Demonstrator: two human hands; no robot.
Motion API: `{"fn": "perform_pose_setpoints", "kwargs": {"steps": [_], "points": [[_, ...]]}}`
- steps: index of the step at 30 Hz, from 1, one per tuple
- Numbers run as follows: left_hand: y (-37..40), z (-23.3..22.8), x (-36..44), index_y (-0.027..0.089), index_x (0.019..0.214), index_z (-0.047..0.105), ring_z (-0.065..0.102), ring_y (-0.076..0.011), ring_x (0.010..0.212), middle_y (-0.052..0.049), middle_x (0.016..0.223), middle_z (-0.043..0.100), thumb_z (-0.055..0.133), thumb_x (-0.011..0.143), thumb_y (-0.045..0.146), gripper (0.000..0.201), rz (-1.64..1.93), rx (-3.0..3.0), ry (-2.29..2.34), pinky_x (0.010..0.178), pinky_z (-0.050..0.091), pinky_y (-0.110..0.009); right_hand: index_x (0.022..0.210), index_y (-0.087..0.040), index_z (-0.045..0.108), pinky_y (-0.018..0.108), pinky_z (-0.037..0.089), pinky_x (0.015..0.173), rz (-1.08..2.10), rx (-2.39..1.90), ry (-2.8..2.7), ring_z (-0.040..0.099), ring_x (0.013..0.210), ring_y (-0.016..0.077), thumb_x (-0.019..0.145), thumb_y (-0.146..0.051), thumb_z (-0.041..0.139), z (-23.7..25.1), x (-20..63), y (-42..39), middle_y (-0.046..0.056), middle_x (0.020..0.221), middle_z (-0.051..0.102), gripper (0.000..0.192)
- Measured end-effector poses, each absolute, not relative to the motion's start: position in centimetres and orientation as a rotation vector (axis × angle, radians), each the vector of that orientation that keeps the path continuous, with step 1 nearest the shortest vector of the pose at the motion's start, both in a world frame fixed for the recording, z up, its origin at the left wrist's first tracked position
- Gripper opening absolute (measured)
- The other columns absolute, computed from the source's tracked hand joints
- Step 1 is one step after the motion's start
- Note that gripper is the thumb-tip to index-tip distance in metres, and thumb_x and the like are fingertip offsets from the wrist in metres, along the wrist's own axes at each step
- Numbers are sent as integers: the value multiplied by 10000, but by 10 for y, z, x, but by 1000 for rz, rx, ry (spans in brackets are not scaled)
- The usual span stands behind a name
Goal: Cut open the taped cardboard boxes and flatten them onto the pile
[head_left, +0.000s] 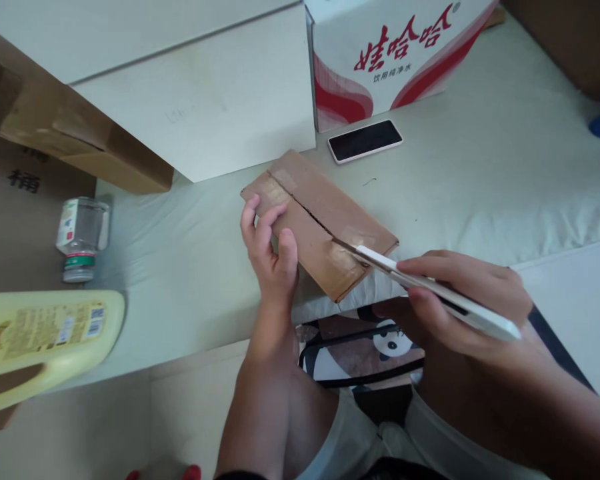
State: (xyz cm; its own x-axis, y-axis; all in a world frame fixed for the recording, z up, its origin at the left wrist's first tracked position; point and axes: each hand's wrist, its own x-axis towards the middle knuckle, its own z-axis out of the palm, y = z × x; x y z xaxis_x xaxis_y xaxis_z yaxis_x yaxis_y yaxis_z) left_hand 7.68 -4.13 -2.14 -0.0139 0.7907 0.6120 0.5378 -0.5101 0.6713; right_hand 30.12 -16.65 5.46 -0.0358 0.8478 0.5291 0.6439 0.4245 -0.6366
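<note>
A small flat cardboard box (325, 213) lies at an angle near the front edge of the cloth-covered surface, with a dark seam running along its top. Clear tape shows at both ends of that seam. My left hand (273, 250) grips the box's left side, fingers and thumb pressing on the top. In my right hand (465, 287) is a white utility knife (430, 283), closed between thumb and fingers. Its blade points left and meets the seam near the box's right end; how deep the tip sits is hidden.
Behind the box stand a large white box (200, 107) and a red-and-white carton (400, 60). A phone (365, 141) lies before the carton. To the left are a clear plastic bottle (83, 230), a yellow jug (55, 333) and brown cartons (95, 140). A panda-print item (360, 347) sits below.
</note>
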Motion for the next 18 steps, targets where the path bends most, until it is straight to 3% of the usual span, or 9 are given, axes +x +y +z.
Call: {"fn": "perform_pose_setpoints", "kwargs": {"steps": [7,15,18], "points": [[-41,-23,77,207,1167,687,448,-289,1476,-135,1480,533,505,982,404,326,1550,1996,1348,1270,298,-507,1086,-266,722,278,517,488,301,-1246,-1863,679,570,148,918,-129,626,62,300,-160,35,772,725,237],[-41,-24,80,195,1158,681,470,-278,1459,-138,1479,539,455,995,396,344,1566,2015,1370,1257,325,-484,921,-267,710,247,454,430,356,-1396,-1732,587,459,108,912,-133,613,76,292,-168,-21,642,678,166],[-39,-26,79,199,1147,680,474,-277,1458,-134,1481,541,445,993,381,334,1565,2029,1379,1247,340,-476,929,-232,716,215,453,440,471,-1458,-1782,625,496,95,902,-108,613,82,292,-168,-22,671,708,163]]}}
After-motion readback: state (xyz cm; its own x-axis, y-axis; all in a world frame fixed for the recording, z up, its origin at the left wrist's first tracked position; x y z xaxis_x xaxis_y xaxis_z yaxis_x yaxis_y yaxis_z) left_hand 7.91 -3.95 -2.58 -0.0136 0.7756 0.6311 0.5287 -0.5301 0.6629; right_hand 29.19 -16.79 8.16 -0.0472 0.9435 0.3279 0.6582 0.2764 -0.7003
